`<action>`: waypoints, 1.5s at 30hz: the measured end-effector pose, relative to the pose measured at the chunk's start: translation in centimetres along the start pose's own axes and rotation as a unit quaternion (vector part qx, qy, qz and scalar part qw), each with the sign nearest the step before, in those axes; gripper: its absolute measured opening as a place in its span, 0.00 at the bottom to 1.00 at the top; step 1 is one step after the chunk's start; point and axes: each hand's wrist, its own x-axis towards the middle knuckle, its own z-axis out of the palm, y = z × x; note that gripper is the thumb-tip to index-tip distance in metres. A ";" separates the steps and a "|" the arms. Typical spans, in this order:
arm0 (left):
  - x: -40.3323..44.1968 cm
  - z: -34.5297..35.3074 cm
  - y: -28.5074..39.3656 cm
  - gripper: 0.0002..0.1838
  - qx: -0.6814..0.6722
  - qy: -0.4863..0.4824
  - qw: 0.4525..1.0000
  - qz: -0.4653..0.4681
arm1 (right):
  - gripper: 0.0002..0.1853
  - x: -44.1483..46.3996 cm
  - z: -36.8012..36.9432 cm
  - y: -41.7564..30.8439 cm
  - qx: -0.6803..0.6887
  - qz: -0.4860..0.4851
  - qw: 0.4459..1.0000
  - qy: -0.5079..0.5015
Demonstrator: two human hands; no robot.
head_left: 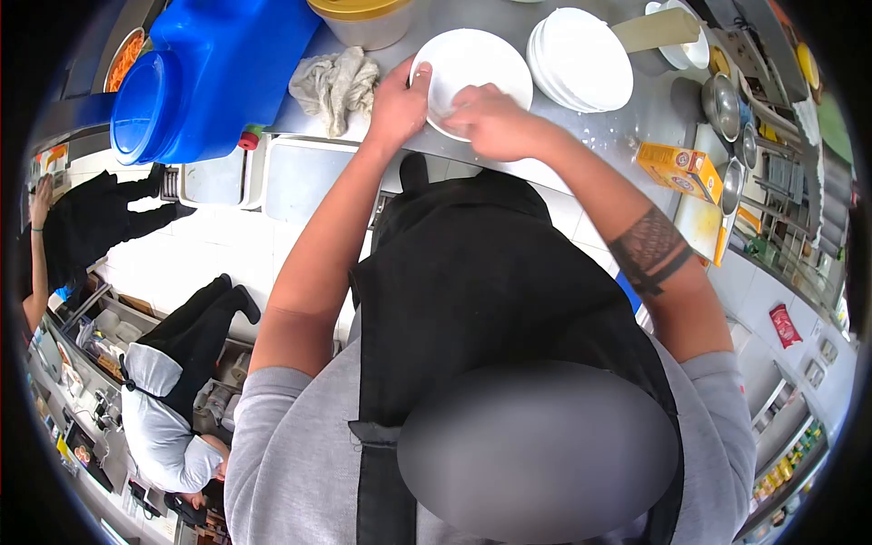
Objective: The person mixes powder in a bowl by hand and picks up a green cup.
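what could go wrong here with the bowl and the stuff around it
The white bowl is by the counter's front edge, so it might slip off if the left hand loosens on its rim while the right hand works inside.
The stack of white bowls stands close by; a wide swing of the right hand could knock it.
The orange box sits near the right forearm and might get bumped.

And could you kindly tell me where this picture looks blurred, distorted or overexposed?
Head view: fisheye bending, with black corners; the right hand looks smeared by motion at the white bowl; the floor at left is nearly washed out; a blurred grey oval covers the lower middle.
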 end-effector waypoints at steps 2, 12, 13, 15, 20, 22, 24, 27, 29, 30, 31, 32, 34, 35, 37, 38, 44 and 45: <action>0.4 0.4 -1.3 0.25 -0.001 0.008 1.000 0.008 | 0.22 -0.9 -0.9 0.4 -0.036 0.012 0.999 -0.017; -0.7 1.0 -0.1 0.21 0.104 0.054 0.987 0.111 | 0.24 -3.0 3.4 0.2 0.012 -0.079 0.994 0.078; -0.7 0.9 0.3 0.21 0.104 0.054 0.987 0.111 | 0.26 -4.2 2.1 0.5 -0.035 -0.063 0.996 0.048; -0.6 1.0 0.7 0.19 0.111 0.046 0.987 0.111 | 0.26 -5.2 0.4 1.6 -0.115 -0.050 0.992 0.023; -0.8 2.0 0.5 0.19 0.132 0.098 0.979 0.121 | 0.22 -2.9 4.0 -0.8 0.044 -0.005 0.989 0.142; -1.1 2.1 0.8 0.19 0.130 0.111 0.977 0.127 | 0.25 -2.5 3.8 -2.8 0.068 0.045 0.986 0.146; -1.3 1.6 1.2 0.19 0.125 0.091 0.978 0.139 | 0.28 -2.5 4.4 -2.1 0.102 -0.011 0.980 0.168; -0.7 1.6 0.4 0.18 0.134 0.100 0.974 0.151 | 0.29 -4.1 2.6 0.3 -0.004 -0.074 0.984 0.159; -0.4 1.7 0.0 0.18 0.127 0.111 0.974 0.151 | 0.29 -4.7 2.3 1.9 -0.202 -0.087 0.955 0.197; -0.3 1.6 0.1 0.18 0.125 0.121 0.973 0.151 | 0.29 -4.5 2.5 1.9 -0.204 -0.090 0.955 0.196; -0.4 1.5 0.2 0.18 0.125 0.124 0.973 0.150 | 0.29 -4.1 2.9 1.8 -0.200 -0.054 0.962 0.178; -0.5 1.6 0.3 0.18 0.123 0.128 0.973 0.146 | 0.29 -3.7 3.4 1.6 -0.194 -0.018 0.968 0.160; -0.6 2.0 0.5 0.18 0.123 0.127 0.974 0.140 | 0.28 -1.8 3.7 -0.9 -0.146 -0.019 0.971 0.189; -0.7 2.3 0.3 0.18 0.134 0.136 0.972 0.137 | 0.27 -0.8 2.2 -3.6 -0.029 0.064 0.992 0.107; -0.4 2.4 0.1 0.18 0.147 0.143 0.969 0.137 | 0.25 -0.2 1.6 -4.6 0.090 0.146 0.985 0.025; -0.1 2.0 -0.1 0.17 0.131 0.136 0.972 0.141 | 0.22 -0.1 2.4 -4.0 0.118 0.111 0.984 0.070; -0.3 0.6 1.5 0.15 0.139 0.102 0.972 0.157 | 0.22 -4.2 2.2 2.4 -0.015 -0.086 0.985 0.147; -0.2 0.6 1.5 0.14 0.152 0.089 0.974 0.142 | 0.27 -4.6 1.5 3.0 -0.100 -0.113 0.982 0.112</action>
